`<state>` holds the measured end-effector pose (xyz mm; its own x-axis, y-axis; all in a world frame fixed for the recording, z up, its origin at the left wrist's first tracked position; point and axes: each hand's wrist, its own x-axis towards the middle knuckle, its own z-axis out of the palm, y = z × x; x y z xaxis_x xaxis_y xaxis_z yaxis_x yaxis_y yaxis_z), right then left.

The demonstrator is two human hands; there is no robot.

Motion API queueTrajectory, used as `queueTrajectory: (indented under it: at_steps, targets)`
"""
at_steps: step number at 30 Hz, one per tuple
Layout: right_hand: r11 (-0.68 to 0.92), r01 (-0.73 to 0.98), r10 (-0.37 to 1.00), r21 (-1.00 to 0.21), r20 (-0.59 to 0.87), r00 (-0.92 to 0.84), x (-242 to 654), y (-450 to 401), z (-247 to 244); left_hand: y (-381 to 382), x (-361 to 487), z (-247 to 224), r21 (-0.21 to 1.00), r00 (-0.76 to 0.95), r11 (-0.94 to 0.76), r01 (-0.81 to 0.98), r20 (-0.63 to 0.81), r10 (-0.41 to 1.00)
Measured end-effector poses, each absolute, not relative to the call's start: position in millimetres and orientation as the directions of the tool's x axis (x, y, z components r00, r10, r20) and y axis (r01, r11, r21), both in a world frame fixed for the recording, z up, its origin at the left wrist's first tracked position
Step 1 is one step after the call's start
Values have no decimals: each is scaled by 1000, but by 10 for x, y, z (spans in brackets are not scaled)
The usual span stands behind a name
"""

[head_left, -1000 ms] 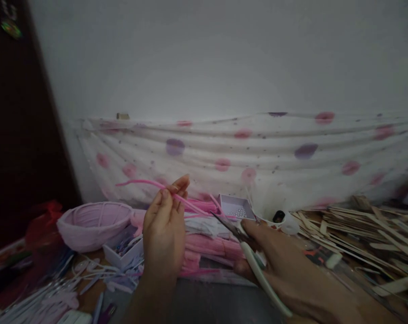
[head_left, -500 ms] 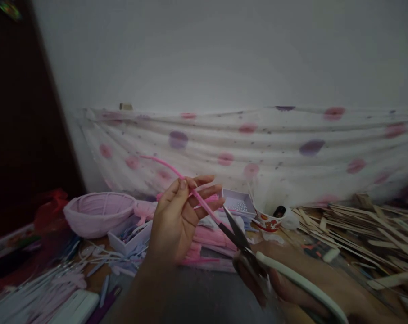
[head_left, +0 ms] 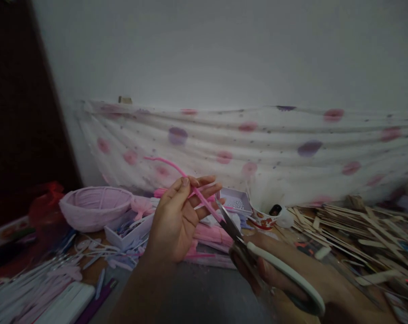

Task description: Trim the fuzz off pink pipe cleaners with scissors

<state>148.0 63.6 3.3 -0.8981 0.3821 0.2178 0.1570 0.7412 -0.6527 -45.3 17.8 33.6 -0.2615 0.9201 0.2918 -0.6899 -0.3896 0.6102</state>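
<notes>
My left hand [head_left: 177,216] pinches a bright pink pipe cleaner [head_left: 170,163] between thumb and index finger, its other fingers spread. One end of the pipe cleaner curves up to the left; the other slopes down right to the blades. In my right hand [head_left: 285,265] is a pair of scissors [head_left: 233,229] with pale handles. Their blades lie at the lower end of the pipe cleaner, just right of my left fingertips. Behind the left hand lie bundles of pink pipe cleaners [head_left: 212,234].
A lilac wrapped basket [head_left: 92,209] and a small box of odds and ends [head_left: 123,236] stand left. Behind are a tray of pearl beads [head_left: 237,202] and a patterned cup [head_left: 263,220]. Wooden sticks [head_left: 352,234] pile up right; a spotted cloth [head_left: 204,139] hangs at the wall.
The scissor blades have drawn closer together at the pipe cleaner's lower end. My right hand has shifted slightly left. The left hand keeps its pinch, and the view has moved a little.
</notes>
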Motion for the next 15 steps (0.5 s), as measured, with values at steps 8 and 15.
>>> queueTrajectory:
  at_steps: [8,15]
  targets:
    - [743,236,430,-626,176,-886,1440,654,10,233,-390,282,621,-326,-449,-643,310,893]
    - [720,269,458,-640,146,-877,1424,631,38,235,-346,249,632,-376,-532,-564,377,846]
